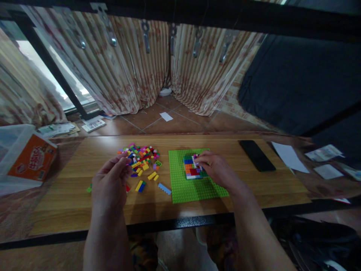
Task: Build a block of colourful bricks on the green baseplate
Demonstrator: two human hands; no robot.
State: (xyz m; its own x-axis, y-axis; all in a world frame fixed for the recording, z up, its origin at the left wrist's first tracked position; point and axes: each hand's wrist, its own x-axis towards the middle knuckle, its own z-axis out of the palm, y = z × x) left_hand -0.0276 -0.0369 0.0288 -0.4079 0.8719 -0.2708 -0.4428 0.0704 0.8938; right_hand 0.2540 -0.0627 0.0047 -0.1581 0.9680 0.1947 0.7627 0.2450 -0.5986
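Observation:
A green studded baseplate [180,190] lies on the wooden table. On it stands a block of toy bricks [194,172] in blue, orange, red, white and other colours. My right hand [214,165] reaches over the right side of this block, its fingertips pinched at a pale pinkish brick [195,156] near the top. At the left, my left hand [111,177] is raised beside a heap of loose bricks [141,154]. Its thumb and fingers are pressed together; what sits between them is too small to make out. A light blue long brick [164,188] lies between the heap and the baseplate.
A black phone [257,155] lies on the table [239,195] at the right. A yellow, blue and green brick piece [140,186] is near the front. A clear plastic bin with an orange label [31,158] stands at the left. Papers [290,156] are beyond the right edge.

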